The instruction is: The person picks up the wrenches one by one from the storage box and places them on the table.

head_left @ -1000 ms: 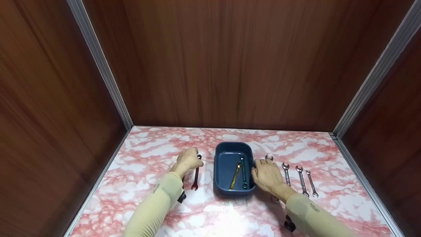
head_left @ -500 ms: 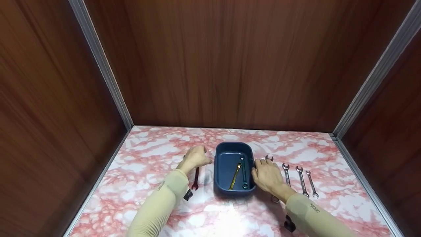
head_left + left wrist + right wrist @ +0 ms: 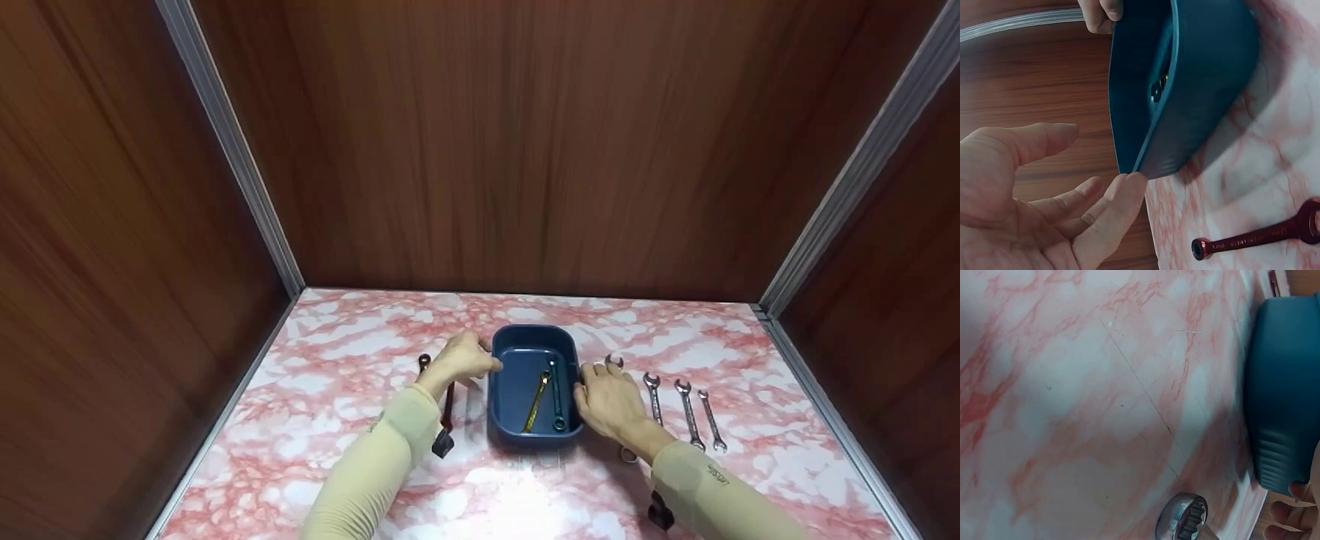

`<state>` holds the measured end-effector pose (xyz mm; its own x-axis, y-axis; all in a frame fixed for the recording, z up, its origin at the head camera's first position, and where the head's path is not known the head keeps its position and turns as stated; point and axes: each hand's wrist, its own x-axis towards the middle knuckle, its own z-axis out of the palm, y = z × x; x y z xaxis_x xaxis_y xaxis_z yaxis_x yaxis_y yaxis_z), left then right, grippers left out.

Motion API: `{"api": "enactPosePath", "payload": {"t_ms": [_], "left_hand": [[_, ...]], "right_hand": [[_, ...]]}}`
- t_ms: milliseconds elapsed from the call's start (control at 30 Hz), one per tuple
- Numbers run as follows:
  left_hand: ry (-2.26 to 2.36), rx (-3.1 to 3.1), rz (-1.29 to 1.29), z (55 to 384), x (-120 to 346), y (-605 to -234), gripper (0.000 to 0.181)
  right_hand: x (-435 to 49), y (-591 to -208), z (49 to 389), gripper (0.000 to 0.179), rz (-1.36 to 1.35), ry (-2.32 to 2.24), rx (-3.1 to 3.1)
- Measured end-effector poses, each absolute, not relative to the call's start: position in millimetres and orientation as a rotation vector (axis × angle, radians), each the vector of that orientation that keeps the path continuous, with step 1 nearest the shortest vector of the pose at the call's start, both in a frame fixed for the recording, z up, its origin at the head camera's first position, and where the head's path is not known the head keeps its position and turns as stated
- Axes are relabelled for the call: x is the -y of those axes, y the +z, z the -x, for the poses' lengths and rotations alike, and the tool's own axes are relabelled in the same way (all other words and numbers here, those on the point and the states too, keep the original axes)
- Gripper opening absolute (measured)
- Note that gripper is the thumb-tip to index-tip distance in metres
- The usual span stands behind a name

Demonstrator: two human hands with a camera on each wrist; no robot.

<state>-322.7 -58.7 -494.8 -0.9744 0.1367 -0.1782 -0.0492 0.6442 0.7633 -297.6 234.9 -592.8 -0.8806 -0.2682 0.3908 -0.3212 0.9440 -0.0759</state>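
My left hand (image 3: 466,355) is at the left side of a dark blue plastic box (image 3: 514,433). In the left wrist view its fingertips touch or nearly touch the rim, thumb apart. My right hand (image 3: 611,397) holds the box's right wall, with fingers (image 3: 1100,14) bent by the rim. Inside the box lie a gold wrench (image 3: 535,405) and a green wrench (image 3: 557,397). A dark red wrench (image 3: 448,409) lies left of the box, partly under my left hand. Another wrench head (image 3: 424,361) shows beyond my left wrist. A silver wrench (image 3: 615,361) is mostly hidden beneath my right hand.
To the right of my right hand, silver wrenches lie on the table: one (image 3: 654,394), a longer one (image 3: 689,414) and a thin one (image 3: 712,420). The pink-and-white marbled tabletop (image 3: 360,322) is enclosed by brown wood-look panels (image 3: 517,150) with metal corner strips.
My left hand has moved right, from over the dark red wrench to the box's left rim. The other wrench head has come into sight behind it. My right hand and the box look unmoved.
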Motion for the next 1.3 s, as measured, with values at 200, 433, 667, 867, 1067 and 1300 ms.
{"api": "enactPosePath", "payload": {"t_ms": [200, 433, 667, 867, 1067, 1300], "left_hand": [[1.301, -2.562, -0.081, 326, 54, -498, 0.046], [1.328, -2.515, -0.077, 327, 40, -502, 0.040], [1.370, -2.440, -0.062, 324, 23, -502, 0.034], [1.365, -2.430, -0.080, 326, 11, -505, 0.027], [1.359, -2.399, -0.059, 327, 2, -512, 0.027], [1.287, -2.430, -0.037, 329, -9, -523, 0.022]], "right_hand": [[-235, -592, 298, 0.027, -0.424, 0.203, 2.719], [-234, -591, 298, 0.029, -0.416, 0.200, 2.745], [-234, -591, 297, 0.028, -0.415, 0.196, 2.746], [-234, -591, 298, 0.026, -0.411, 0.211, 2.734], [-234, -591, 298, 0.027, -0.416, 0.205, 2.743], [-234, -591, 298, 0.027, -0.415, 0.207, 2.738]]}}
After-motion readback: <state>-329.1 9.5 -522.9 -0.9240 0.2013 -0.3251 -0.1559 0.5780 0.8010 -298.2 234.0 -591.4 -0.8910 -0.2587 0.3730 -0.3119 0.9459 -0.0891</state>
